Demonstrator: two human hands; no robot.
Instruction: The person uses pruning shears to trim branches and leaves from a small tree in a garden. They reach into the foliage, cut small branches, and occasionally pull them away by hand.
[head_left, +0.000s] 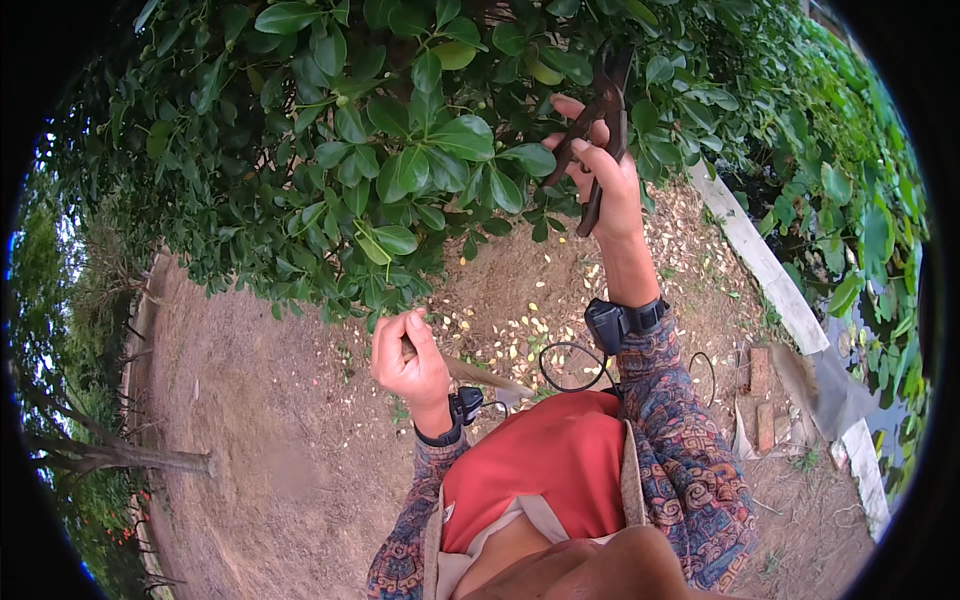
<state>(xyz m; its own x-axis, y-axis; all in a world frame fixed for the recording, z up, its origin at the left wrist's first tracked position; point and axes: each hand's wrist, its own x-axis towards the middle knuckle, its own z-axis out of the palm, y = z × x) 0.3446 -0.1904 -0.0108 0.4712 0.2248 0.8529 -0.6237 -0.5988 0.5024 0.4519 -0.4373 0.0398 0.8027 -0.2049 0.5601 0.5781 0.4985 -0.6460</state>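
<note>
Dark, rusty pruning shears (616, 124) lie in my right hand (619, 187), with handles spread and blades pointing up into the leaves. The blade tips look slightly apart, and I cannot tell whether a twig is between them. My left hand (409, 367) is closed around a brown wooden shaft (480, 373), just below the lower leaves of the bush. That shaft slants down to the right behind my wrist; its far end is partly hidden by my red clothing. Both hands are at a leafy green bush (420, 150) bearing small round green buds or fruits.
Yellow fallen leaves (525, 337) are scattered on bare soil (247, 390). At right, a pale concrete kerb (780, 277) borders water with broad-leaved plants (874, 232). Bricks (759, 371) and a grey sheet (832, 390) lie near it. A tree trunk (142, 456) stands at left. A black cable (574, 367) loops by my right wrist.
</note>
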